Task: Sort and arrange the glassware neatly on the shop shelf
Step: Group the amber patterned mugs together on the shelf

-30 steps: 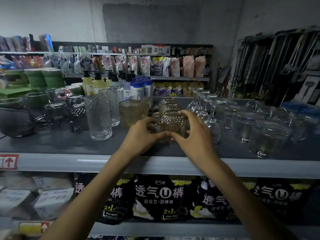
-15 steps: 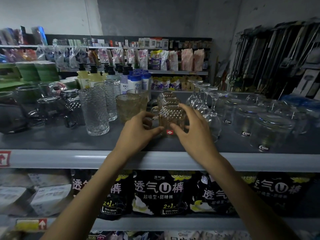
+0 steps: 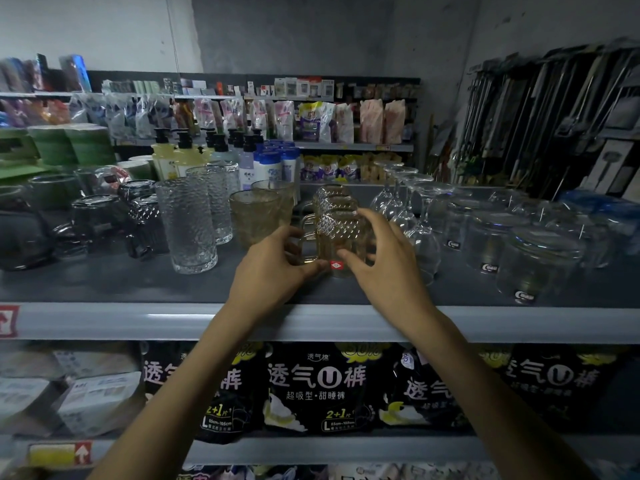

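The person appears to be squaring up the front amber mug (image 3: 341, 237) on the shelf (image 3: 104, 282); it stands upright on the dark board, near the front lip, at the head of a short file of matching mugs (image 3: 332, 199) running straight back behind it. The left hand (image 3: 273, 268) cups the mug's handle side, fingers curled about the handle and thumb against the base; the right hand (image 3: 384, 268) wraps the opposite wall, thumb low beside the small red label (image 3: 335, 265); both hands grasp the mug between them, neither one slack. Just left of the mug stand the amber tumblers (image 3: 254, 216), and further left of it the tall clear glass (image 3: 187, 223); just right of the mug stand the upturned wine glasses (image 3: 420, 233), the nearest close to the right hand's knuckles.

The step looks like a small alignment rather than a carry; it would go best as a slide and a slight turn with the base kept on the board, pressure held low so the mug cannot tip; the handle should end up pointing the same way as those behind the mug, and the label facing front. The main risk is probably the right hand brushing the wine glasses as it withdraws; letting go straight back toward the lip, one hand at a time, should avoid that.
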Motion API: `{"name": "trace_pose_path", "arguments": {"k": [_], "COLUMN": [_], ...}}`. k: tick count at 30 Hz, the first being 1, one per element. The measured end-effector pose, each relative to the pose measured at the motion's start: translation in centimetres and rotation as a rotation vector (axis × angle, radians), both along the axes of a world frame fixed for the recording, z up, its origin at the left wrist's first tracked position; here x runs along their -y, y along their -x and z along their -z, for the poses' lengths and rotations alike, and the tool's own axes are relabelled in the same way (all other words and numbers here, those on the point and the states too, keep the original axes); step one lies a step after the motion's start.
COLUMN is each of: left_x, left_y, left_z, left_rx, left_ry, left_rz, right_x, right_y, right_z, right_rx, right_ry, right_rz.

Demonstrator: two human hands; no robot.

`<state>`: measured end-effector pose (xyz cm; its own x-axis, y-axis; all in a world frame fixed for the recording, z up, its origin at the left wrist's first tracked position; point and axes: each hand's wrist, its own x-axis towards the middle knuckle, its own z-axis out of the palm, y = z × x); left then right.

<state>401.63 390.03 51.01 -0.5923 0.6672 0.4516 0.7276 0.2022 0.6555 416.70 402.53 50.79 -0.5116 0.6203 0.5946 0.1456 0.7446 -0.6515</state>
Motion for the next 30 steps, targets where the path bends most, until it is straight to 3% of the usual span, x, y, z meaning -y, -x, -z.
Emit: {"name": "trace_pose_path", "arguments": {"k": [20, 26, 30], "left_x": [0.3, 0.4, 0.5], "left_y": [-1.0, -1.0, -1.0], "left_z": [-0.4, -0.5, -0.3], "left_rx": [-0.069, -0.073, -0.076], "left_ry": [0.044, 0.037, 0.038], "left_rz": [-0.048, -0.047, -0.048], "right_x": [0.9, 2.4, 1.4], "right_y": [-0.3, -0.8, 1.3], "right_z": [-1.1, -3.4, -6.1], "right_rx": [0.071, 0.02, 0.168], "right_ry": [0.012, -0.139, -0.283], "right_rz": [0.009, 0.036, 0.08]}}
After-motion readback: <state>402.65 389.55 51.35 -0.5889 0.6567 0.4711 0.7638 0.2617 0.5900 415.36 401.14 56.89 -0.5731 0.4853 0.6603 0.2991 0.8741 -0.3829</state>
